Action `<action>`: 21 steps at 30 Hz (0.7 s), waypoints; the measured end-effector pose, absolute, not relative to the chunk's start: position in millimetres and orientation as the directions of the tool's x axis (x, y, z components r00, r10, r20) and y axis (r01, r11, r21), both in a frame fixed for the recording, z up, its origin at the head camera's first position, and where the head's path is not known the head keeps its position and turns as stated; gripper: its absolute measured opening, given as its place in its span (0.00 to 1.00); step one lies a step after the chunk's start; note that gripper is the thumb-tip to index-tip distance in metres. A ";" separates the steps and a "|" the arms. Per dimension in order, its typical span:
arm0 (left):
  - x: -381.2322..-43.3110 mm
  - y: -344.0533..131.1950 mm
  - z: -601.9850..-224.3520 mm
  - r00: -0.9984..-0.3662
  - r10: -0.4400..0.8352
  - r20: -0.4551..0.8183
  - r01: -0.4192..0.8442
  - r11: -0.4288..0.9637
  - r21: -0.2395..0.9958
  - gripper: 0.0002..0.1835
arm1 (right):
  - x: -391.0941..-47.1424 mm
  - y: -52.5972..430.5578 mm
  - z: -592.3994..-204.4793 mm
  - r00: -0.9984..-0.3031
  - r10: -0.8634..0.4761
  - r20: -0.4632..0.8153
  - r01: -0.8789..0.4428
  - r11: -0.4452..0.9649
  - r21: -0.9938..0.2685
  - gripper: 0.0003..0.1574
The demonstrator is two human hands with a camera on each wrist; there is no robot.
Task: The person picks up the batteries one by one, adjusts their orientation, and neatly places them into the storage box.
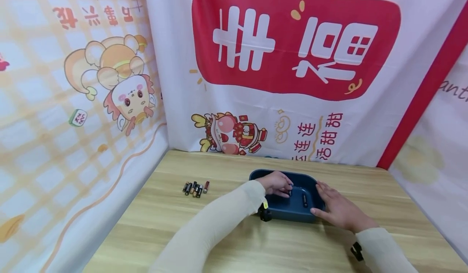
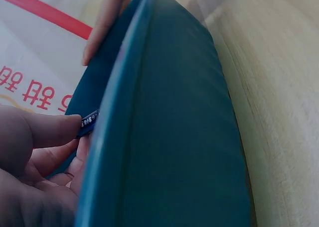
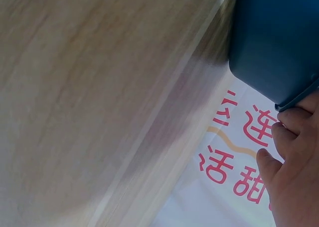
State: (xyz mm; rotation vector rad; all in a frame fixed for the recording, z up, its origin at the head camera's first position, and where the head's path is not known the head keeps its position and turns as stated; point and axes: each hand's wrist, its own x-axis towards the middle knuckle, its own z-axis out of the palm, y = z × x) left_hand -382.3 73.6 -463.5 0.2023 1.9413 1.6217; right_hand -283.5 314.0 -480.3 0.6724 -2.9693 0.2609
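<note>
One cyl. batt [image 2: 90, 119], rnd-cornered bin [image 1: 296, 215]

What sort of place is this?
Probably a makeshift indoor booth: a pale wood-grain table, with a white, red-panelled printed cloth hanging behind it and a white-and-orange checked cloth along its left side.

A pale, wood-grained table spreads [image 1: 146, 224] toward six o'clock. At twelve o'clock hangs a white printed fabric sheet [image 1: 270, 102] bearing a rounded red panel [image 1: 285, 21] with white characters. An orange-checked white fabric sheet [image 1: 44, 102] covers ten o'clock; a slanting red band [image 1: 425, 86] runs at two.
</note>
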 end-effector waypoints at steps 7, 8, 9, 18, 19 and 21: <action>-383.7 85.0 -458.3 -0.800 0.481 -0.358 -0.228 0.309 0.924 0.10 | -283.9 316.1 -475.4 -0.899 -0.419 0.130 -0.436 0.888 -0.150 0.58; -383.0 86.1 -459.1 -0.802 0.479 -0.357 -0.224 0.313 0.923 0.09 | -284.3 315.8 -475.8 -0.898 -0.420 0.131 -0.437 0.887 -0.151 0.58; -382.2 87.5 -460.4 -0.804 0.475 -0.357 -0.222 0.318 0.922 0.09 | -284.8 315.5 -476.9 -0.897 -0.421 0.134 -0.439 0.886 -0.152 0.58; -375.0 100.2 -474.9 -0.816 0.448 -0.364 -0.219 0.344 0.913 0.06 | -280.8 313.9 -482.6 -0.891 -0.428 0.148 -0.449 0.879 -0.162 0.57; -374.8 101.1 -475.0 -0.820 0.442 -0.362 -0.216 0.347 0.913 0.06 | -280.8 313.8 -482.4 -0.892 -0.427 0.149 -0.448 0.879 -0.165 0.56; -374.9 102.5 -474.7 -0.824 0.438 -0.359 -0.212 0.349 0.913 0.06 | -281.1 313.3 -481.8 -0.892 -0.427 0.151 -0.448 0.878 -0.170 0.56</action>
